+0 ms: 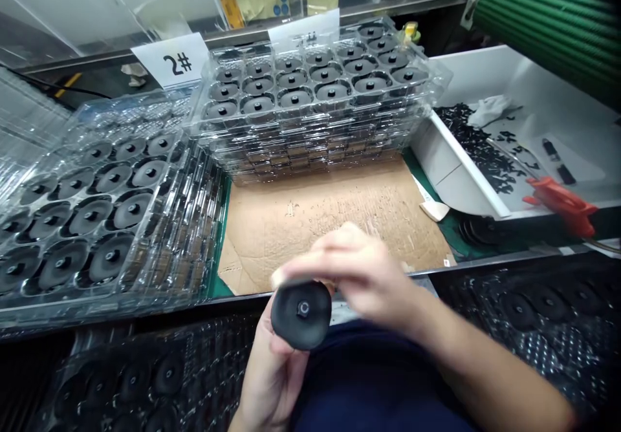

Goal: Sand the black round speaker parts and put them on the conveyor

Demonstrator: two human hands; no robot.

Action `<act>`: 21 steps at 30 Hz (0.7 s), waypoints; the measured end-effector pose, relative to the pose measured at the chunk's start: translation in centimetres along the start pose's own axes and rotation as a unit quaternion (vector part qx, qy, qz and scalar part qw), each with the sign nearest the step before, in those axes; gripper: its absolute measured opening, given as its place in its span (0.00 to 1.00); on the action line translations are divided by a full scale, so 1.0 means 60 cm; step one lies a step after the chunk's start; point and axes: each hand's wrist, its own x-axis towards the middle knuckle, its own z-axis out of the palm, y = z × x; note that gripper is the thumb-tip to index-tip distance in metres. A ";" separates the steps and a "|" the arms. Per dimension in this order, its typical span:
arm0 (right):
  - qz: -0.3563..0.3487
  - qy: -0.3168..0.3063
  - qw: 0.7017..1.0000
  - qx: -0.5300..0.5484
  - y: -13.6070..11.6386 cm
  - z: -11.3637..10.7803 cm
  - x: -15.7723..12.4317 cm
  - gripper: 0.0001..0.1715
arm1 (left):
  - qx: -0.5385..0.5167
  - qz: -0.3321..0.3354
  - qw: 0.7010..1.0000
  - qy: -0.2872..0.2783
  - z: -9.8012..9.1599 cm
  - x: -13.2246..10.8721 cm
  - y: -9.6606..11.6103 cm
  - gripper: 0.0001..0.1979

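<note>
A round black dished part (295, 322) with a small hub in its centre is held up close to me, its face towards the camera. My left hand (274, 370) is closed around it from below and the left side. Across its upper edge reaches my right hand (361, 270), blurred, with fingers stretched out and fingertips at or near the rim. Whether they touch it I cannot make out. Behind the hands lies a flat cardboard sheet (310, 212) on the green bench top.
Stacked clear trays (310, 121) of similar black parts stand at the back; another tray stack (97, 225) is at the left. A white bin (446, 154) holds small black pieces. A red-handled tool (563, 202) lies on its edge. A green ribbed hose (548, 18) hangs upper right.
</note>
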 end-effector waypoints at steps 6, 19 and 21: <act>0.170 -0.011 0.985 -0.041 0.129 0.047 -0.082 0.17 | -0.062 0.010 0.997 -0.033 -0.002 0.015 0.012 0.31; -0.015 0.055 0.998 -0.012 -0.061 0.024 -0.010 0.16 | -0.081 -0.033 0.996 -0.016 -0.001 0.034 0.012 0.24; 0.002 -0.009 1.000 -0.001 -0.063 0.029 0.000 0.15 | -0.088 -0.015 0.996 -0.004 -0.001 0.039 0.016 0.24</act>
